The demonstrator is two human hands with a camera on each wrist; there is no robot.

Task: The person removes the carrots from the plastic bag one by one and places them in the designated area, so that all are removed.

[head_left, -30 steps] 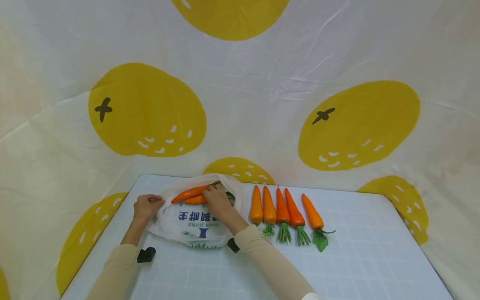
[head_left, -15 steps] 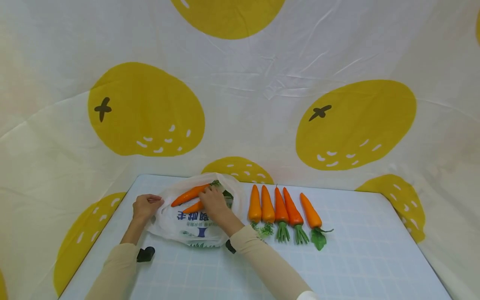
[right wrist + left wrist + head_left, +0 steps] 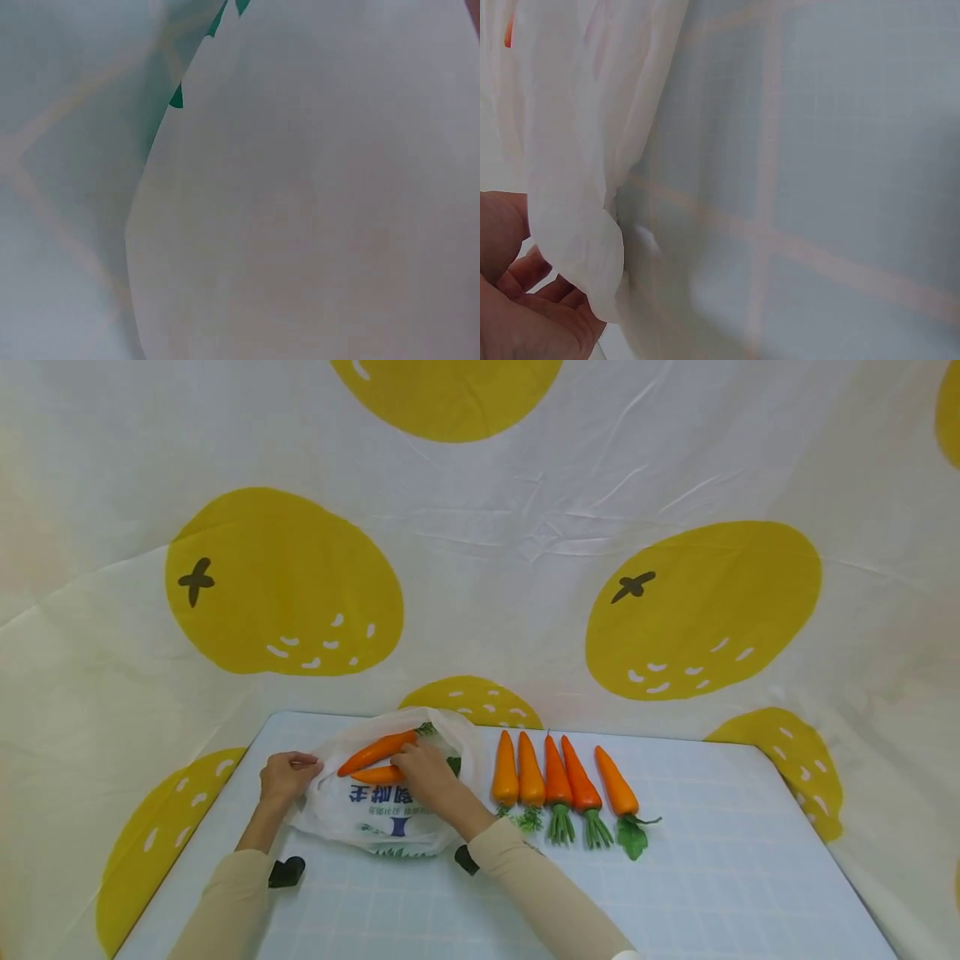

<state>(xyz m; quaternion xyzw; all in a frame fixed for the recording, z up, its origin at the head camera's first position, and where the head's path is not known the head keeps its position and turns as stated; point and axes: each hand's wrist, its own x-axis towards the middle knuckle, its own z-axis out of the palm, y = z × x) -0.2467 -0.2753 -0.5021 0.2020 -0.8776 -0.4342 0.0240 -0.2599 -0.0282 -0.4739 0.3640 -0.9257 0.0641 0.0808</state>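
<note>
1. Head view: five carrots (image 3: 532,781) lie side by side just right of the bag, tips toward the wall; the rightmost sits slightly apart. A right sleeve (image 3: 551,889) crosses in front of the bag's near right corner, and pale plastic blocks most of the right wrist view.
2. Beneath is a light-blue table (image 3: 720,852) with a faint grid; behind it hangs a white cloth (image 3: 495,593) printed with yellow fruit.
3. The white bag (image 3: 337,822), crumpled, with blue characters upside down, lies on the table's far left part. A slanting upper carrot (image 3: 377,752) and a lower carrot (image 3: 375,774) show at it, both smooth and orange; whether inside it, I cannot tell.
4. The left hand (image 3: 283,777) pinches the bag's edge; the right hand (image 3: 431,772), fingers curled, grips the lower carrot's thick end.
</note>
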